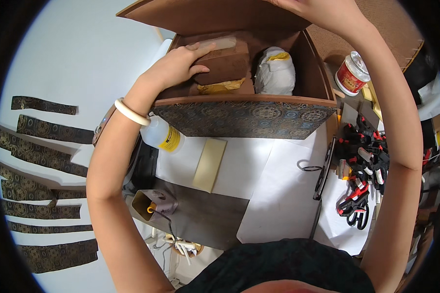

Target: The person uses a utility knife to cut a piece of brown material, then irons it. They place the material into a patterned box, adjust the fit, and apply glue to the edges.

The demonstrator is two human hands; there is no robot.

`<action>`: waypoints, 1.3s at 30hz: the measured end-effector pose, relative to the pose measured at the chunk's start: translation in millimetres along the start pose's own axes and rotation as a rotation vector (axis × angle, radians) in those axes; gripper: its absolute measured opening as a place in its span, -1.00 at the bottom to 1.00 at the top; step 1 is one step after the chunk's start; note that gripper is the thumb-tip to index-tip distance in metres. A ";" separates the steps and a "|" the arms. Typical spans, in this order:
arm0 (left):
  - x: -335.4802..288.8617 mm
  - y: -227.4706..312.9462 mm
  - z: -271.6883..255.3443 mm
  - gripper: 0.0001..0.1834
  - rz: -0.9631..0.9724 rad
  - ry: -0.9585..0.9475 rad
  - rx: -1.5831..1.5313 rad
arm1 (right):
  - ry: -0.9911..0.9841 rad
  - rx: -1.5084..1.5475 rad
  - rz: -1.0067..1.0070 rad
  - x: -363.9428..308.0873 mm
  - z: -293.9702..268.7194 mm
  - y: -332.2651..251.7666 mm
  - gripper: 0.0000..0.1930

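Box (259,118), brown inside with a dark patterned covering on its near side, stands towards the far edge of the worktop (217,219) with its lid (220,18) raised. The left hand (180,63) reaches over the box's near wall by its left end and lies on a brown block (225,67) inside; its grip is spread, fingers over the top of the block and thumb apart from them at the near face. A cream bangle (132,113) circles the left wrist. The right hand (313,7) is up at the right part of the lid, but the picture cuts off its fingers, so I cannot tell how its grip stands

On top of the block lies a pale, see-through strip (224,43), and a crumpled yellow sheet (222,87) shows beneath it. Towards the box's right end, apart from the block, sits a white wrapped bundle (274,78) with a yellow patch

Just outside the box's near left corner is a bottle (162,134) with a yellow label. Nearer the person, a cream bar (210,166) lies on white paper (244,156). By the worktop's left edge is an open tin (165,201). Along the right side lies a heap of black and red clips (361,156), and beyond them stands a red and white jar (351,75)
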State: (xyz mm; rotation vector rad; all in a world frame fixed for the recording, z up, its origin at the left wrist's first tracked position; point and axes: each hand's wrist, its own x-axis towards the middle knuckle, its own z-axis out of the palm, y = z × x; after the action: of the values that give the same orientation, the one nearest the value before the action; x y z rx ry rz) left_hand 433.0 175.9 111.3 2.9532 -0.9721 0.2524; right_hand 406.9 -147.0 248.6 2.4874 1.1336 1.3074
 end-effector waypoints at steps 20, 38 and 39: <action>-18.2 15.7 2.4 -0.48 -0.008 0.084 0.136 | 0.095 0.033 -0.029 -79.6 21.5 -59.7 -0.67; -21.9 16.8 4.9 -0.54 0.026 0.222 0.178 | 0.041 0.111 0.041 -80.1 17.0 -57.8 -0.60; -21.2 19.0 1.8 -0.53 -0.007 0.186 0.131 | 0.055 0.117 0.042 -80.2 16.5 -58.3 -0.61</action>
State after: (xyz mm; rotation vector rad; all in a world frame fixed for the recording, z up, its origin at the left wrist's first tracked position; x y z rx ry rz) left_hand 405.2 173.0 105.6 2.9775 -0.9563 0.6006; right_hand 358.3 -154.5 161.0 2.5857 1.2097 1.3660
